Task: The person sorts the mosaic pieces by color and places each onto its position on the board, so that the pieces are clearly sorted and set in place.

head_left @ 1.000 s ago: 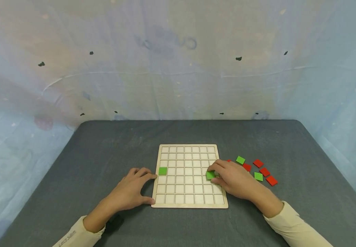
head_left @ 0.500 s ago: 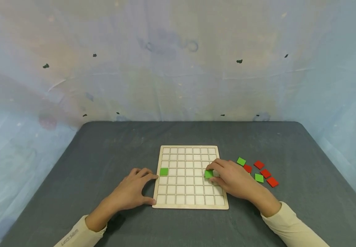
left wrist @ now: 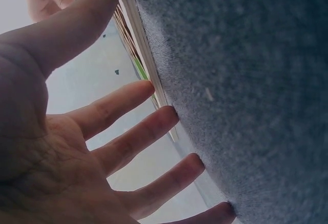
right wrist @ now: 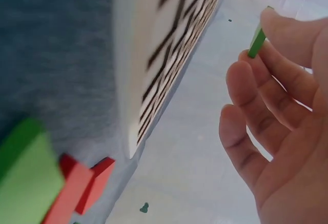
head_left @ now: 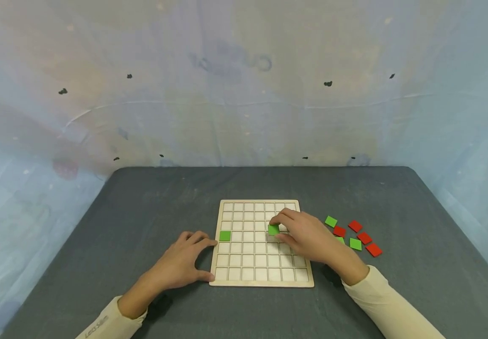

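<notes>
A wooden grid board [head_left: 260, 284] lies flat on the dark table. My right hand [head_left: 307, 234] pinches a green square tile [head_left: 273, 230] between thumb and fingers over the right half of the board. In the right wrist view that green tile [right wrist: 257, 42] is held edge-on, raised above the grid. Another green tile [head_left: 225, 236] sits in a cell of the leftmost column. At the board's left edge rests my left hand [head_left: 180, 261], thumb and index finger touching the frame. The left wrist view shows its fingers [left wrist: 143, 137] spread and fairly straight, holding nothing.
To the right of the board, several loose red tiles [head_left: 364, 238] and green tiles [head_left: 356, 244] are scattered on the grey tablecloth [head_left: 163, 197]. A pale, patterned hanging sheet [head_left: 244, 122] encloses the table behind and at the sides.
My right hand has carried the green tile leftward and slightly away from me, from the board's right side further over the grid. The left hand stays at the left edge.
</notes>
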Action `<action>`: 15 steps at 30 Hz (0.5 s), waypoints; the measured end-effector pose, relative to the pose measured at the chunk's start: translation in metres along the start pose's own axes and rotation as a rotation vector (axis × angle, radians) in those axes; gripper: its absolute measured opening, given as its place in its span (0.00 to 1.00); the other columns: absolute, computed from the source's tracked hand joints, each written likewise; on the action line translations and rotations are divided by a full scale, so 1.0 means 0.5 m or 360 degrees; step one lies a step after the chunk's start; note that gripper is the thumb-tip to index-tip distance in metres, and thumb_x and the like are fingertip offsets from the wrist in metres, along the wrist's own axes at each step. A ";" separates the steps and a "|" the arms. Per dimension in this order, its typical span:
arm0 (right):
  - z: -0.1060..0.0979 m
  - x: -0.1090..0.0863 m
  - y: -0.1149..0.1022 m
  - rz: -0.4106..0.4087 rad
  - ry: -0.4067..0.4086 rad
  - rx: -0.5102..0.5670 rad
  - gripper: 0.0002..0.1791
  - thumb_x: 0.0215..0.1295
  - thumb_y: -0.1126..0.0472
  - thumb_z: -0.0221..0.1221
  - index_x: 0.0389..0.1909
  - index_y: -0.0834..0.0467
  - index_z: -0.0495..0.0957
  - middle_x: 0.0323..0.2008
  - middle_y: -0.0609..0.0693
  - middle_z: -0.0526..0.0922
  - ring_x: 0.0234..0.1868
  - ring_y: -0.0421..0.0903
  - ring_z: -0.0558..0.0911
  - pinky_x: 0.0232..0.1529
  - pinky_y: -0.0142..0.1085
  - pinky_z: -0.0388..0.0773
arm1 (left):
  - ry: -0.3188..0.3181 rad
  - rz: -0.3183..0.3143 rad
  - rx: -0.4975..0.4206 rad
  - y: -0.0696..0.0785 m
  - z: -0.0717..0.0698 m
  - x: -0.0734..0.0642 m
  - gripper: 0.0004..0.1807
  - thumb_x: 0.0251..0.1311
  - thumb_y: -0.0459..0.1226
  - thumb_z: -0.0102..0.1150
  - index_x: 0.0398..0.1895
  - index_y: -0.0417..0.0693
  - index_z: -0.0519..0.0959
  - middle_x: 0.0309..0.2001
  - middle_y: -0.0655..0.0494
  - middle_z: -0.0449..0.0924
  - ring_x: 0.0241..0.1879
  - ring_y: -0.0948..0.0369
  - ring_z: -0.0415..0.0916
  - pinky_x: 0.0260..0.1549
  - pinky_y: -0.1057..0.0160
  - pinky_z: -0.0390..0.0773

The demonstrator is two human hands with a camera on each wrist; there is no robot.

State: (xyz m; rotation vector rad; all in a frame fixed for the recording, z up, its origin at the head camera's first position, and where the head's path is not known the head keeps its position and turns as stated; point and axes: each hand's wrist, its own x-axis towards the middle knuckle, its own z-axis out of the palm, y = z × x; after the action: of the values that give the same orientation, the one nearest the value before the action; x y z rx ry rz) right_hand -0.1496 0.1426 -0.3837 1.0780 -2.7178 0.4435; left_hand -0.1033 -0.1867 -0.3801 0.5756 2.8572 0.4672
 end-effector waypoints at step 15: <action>0.018 0.066 -0.013 0.0037 -0.0097 0.0146 0.17 0.66 0.53 0.65 0.55 0.49 0.79 0.50 0.42 0.81 0.34 0.35 0.77 0.40 0.34 0.78 | 0.0002 -0.0022 0.0043 0.000 0.005 0.007 0.40 0.42 0.53 0.79 0.63 0.58 0.77 0.60 0.57 0.73 0.63 0.45 0.67 0.47 0.37 0.75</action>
State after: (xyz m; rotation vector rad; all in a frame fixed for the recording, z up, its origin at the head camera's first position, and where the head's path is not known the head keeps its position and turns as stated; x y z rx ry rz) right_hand -0.1694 0.1141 -0.3817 1.1010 -2.7903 0.5532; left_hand -0.1058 -0.1850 -0.3827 0.5605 2.8708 0.4272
